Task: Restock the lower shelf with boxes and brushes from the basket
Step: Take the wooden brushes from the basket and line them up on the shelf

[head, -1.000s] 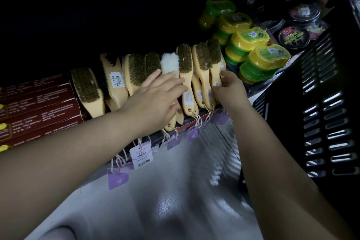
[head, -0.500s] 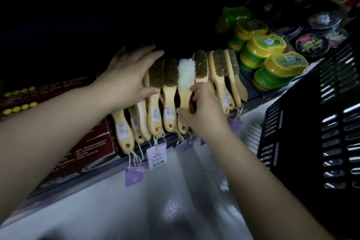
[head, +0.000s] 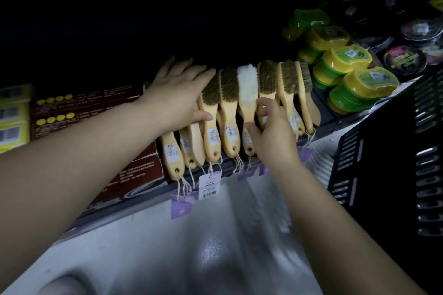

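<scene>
Several wooden-handled brushes [head: 230, 112] lie side by side on the dark lower shelf [head: 326, 124], handles toward me, paper tags hanging off the edge. One has a white fleece head [head: 247, 86]; the others have brown bristles. My left hand [head: 178, 93] lies flat over the left brushes, fingers spread, thumb against a handle. My right hand [head: 271, 124] rests on the handles beside the white brush, fingers loosely curled. Dark red boxes [head: 84, 110] are stacked left of the brushes. The black slotted basket [head: 395, 163] stands at the right.
Yellow-and-green lidded tubs [head: 366, 84] are stacked right of the brushes, with round dark tins [head: 405, 60] behind them. Yellow packs [head: 14, 115] sit at the far left. A glossy grey floor [head: 203, 242] lies below the shelf edge.
The brushes now stand straighter and closer together. My left hand has shifted left and deeper over the row; my right hand has moved left from the far-right brushes to the white one.
</scene>
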`<state>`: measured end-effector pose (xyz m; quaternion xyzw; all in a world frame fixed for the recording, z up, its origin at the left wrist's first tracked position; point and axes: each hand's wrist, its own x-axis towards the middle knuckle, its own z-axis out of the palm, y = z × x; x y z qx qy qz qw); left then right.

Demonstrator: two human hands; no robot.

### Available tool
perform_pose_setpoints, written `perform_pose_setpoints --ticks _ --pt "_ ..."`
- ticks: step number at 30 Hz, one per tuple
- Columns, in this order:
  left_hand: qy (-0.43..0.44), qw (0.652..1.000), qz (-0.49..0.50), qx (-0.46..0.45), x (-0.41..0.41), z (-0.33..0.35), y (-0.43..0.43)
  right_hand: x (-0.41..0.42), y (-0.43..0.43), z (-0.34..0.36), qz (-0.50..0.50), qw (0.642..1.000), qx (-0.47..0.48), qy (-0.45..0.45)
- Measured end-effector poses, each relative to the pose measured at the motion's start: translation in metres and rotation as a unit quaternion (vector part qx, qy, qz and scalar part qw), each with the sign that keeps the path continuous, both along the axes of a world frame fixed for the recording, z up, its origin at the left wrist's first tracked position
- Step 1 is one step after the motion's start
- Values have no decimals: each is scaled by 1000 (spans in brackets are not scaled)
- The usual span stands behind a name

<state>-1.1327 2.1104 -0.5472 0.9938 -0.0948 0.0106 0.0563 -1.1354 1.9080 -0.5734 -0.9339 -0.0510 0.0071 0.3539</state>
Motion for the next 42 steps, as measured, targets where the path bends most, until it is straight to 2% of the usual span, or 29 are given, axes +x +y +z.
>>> perform_pose_setpoints --ticks 4,8,10,12,16,19,21,25,29,33,36,39,42 --pt "0 997 18 -68 -19 16 18 -9 14 11 37 999 -9 -39" --pt "-15 989 83 -120 -62 36 55 -30 45 27 162 987 -8 -14" --pt "20 986 102 -130 -87 43 74 -46 65 31 228 973 2 30" --pt "96 982 116 -113 -111 47 87 -65 84 30 254 964 23 74" --pt "206 972 116 -13 -150 32 102 -91 111 24 244 963 67 97" --pt "227 966 116 34 -165 15 110 -97 124 20 229 964 107 83" --pt "205 971 113 43 -172 7 113 -100 131 18 217 968 101 72" --pt "128 986 100 33 -179 -3 113 -103 136 19 205 970 107 81" --pt "122 987 100 -10 -186 0 116 -101 136 27 196 966 117 120" --pt "123 981 133 -73 -216 9 133 -108 148 34 187 981 -19 41" --pt "127 967 196 -99 -251 12 152 -125 175 46 294 955 -32 17" --pt "139 962 225 -71 -273 9 166 -144 203 49 435 897 -51 52" --pt "157 954 245 -77 -277 2 174 -152 225 41 524 842 -127 31"
